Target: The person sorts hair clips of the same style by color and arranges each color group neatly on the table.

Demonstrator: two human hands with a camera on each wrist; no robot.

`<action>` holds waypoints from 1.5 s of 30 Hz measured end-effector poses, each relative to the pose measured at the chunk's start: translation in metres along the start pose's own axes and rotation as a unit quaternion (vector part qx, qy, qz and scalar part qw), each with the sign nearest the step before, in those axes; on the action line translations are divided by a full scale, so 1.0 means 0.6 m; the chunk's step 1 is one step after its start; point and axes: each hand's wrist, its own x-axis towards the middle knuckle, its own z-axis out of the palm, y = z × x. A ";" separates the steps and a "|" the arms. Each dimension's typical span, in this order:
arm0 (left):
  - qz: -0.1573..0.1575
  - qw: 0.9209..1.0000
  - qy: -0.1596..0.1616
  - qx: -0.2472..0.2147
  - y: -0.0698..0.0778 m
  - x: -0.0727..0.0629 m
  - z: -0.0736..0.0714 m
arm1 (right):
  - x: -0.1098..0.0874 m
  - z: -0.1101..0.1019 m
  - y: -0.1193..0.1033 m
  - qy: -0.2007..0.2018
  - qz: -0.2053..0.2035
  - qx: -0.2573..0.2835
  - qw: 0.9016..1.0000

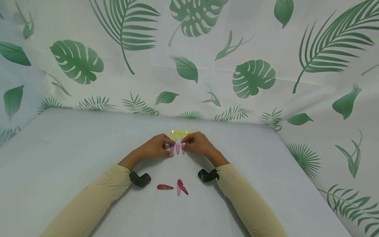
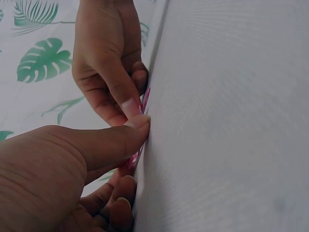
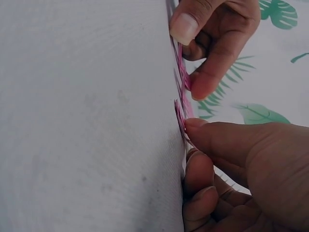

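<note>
Three pink snap hair clips stand side by side in the head view. My left hand (image 1: 157, 146) pinches the left pink hair clip (image 1: 172, 149) by its ends, between thumb and finger. The middle pink hair clip (image 1: 177, 148) lies untouched between the hands. With thumb and fingertip, my right hand (image 1: 199, 144) pinches the right pink hair clip (image 1: 183, 151), partly covering it. Both wrist views show the clips edge-on, low against the white surface. Just beyond the hands runs a row of several yellow hair clips (image 1: 177, 134), its right end partly behind the right hand.
Nearer the body, a red hair clip (image 1: 165, 187) lies sideways on the white table (image 1: 142, 210). To its right, another red hair clip (image 1: 184, 188) crosses over a pink hair clip (image 1: 179, 191). A leaf-print cloth (image 1: 207, 75) hangs behind the table.
</note>
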 end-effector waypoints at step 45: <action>-0.035 0.999 0.005 -0.012 0.015 -0.010 -0.001 | -0.085 -0.006 -0.010 -0.039 -0.048 0.107 0.992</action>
